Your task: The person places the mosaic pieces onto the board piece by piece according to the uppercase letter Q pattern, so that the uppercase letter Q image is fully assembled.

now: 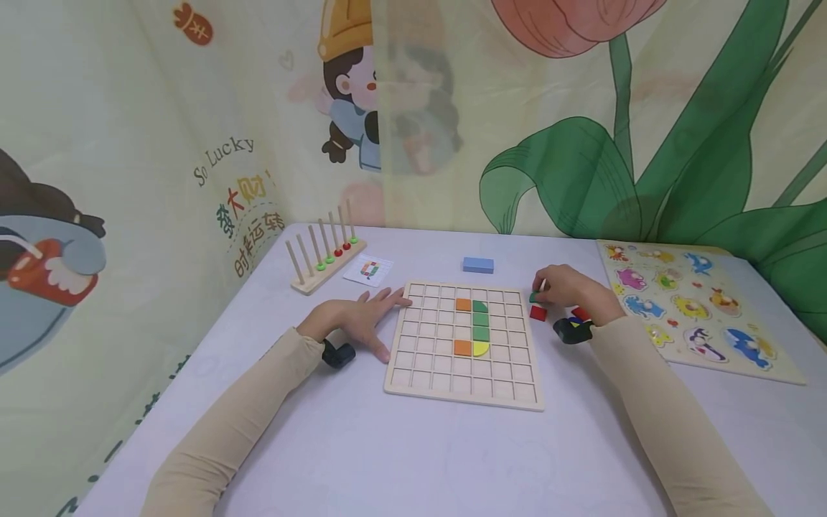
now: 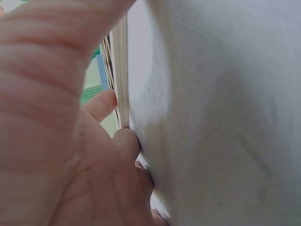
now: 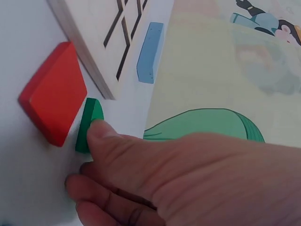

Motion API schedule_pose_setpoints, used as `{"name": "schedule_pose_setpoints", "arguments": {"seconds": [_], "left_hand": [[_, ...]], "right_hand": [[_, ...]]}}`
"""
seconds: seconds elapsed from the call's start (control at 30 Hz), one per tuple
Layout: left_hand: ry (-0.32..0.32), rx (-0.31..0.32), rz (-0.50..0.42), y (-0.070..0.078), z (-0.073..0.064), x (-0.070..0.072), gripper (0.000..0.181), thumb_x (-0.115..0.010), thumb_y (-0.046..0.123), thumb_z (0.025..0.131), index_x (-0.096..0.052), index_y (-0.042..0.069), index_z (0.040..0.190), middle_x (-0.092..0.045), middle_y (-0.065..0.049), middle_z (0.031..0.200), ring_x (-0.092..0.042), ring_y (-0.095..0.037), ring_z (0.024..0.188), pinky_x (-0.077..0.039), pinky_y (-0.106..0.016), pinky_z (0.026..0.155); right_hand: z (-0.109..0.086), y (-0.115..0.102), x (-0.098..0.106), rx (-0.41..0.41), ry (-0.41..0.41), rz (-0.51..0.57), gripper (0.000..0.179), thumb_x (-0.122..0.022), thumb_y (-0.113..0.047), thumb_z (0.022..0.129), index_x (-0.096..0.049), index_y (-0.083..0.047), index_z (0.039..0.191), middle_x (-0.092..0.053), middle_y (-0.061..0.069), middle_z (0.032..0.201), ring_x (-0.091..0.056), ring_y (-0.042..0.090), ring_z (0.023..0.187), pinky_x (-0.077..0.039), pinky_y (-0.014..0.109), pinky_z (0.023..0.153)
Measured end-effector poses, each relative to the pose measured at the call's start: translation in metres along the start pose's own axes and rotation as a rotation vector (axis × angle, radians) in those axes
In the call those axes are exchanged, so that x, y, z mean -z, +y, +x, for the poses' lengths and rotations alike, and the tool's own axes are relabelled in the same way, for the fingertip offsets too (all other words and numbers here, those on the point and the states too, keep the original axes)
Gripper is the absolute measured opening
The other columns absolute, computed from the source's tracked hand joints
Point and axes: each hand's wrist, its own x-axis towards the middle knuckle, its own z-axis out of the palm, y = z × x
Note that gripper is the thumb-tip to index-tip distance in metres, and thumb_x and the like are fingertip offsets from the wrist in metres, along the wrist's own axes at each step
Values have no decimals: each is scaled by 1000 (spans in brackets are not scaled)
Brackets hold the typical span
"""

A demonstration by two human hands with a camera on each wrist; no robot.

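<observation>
Wood forms the gridded board (image 1: 442, 379); its cells hold orange, green and yellow tiles (image 1: 481, 333). Near its far right corner, the right hand (image 1: 564, 285) pinches a green curved block (image 3: 84, 129); the spread left hand (image 1: 352, 319) touches the board's left edge.

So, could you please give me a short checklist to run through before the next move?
1. Grid board steadied: ok, the left hand touches its left edge.
2. Green piece in the right hand: ok, the thumb is on it.
3. Green piece over the board: not ok, it is outside the right edge.
4. Space between the two orange squares: ok, those cells are bare.
5. Layout matches the printed card: cannot tell, its print is too small.
</observation>
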Motion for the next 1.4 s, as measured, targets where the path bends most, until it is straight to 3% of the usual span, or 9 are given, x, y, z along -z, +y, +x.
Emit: {"name": "schedule_pose_setpoints", "arguments": {"seconds": [0.5, 0.7, 0.9, 1.4], "left_hand": [[0, -11, 13, -1, 2, 0, 110, -81, 48, 74, -12, 22, 156, 13, -5, 165, 12, -28, 151, 5, -53, 121], [8, -27, 12, -1, 3, 1, 110, -82, 47, 74, -13, 21, 156, 12, -6, 165, 12, -29, 151, 5, -54, 120], [4, -8, 14, -2, 2, 0, 111, -82, 48, 74, -12, 22, 156, 11, -6, 165, 11, -28, 151, 4, -54, 120], [-12, -36, 23, -3, -1, 1, 112, -80, 48, 75, -9, 22, 158, 11, -7, 165, 13, -30, 151, 6, -54, 120]], "right_hand": [[0, 5, 3, -44, 2, -2, 30, -72, -12, 87, -64, 5, 111, -63, 19, 101, -56, 30, 93, -55, 41, 82], [-1, 2, 6, -50, 51, -45, 36, -73, -19, 85, -63, 4, 111, -63, 17, 97, -55, 30, 91, -55, 40, 78], [1, -22, 4, 55, 94, -53, 31, -70, -20, 88, -63, 1, 109, -58, 10, 86, -53, 25, 83, -49, 32, 69], [25, -93, -9, 258, -4, -138, 26, -69, -19, 91, -67, -3, 111, -61, 6, 85, -54, 19, 79, -46, 27, 67]]}}
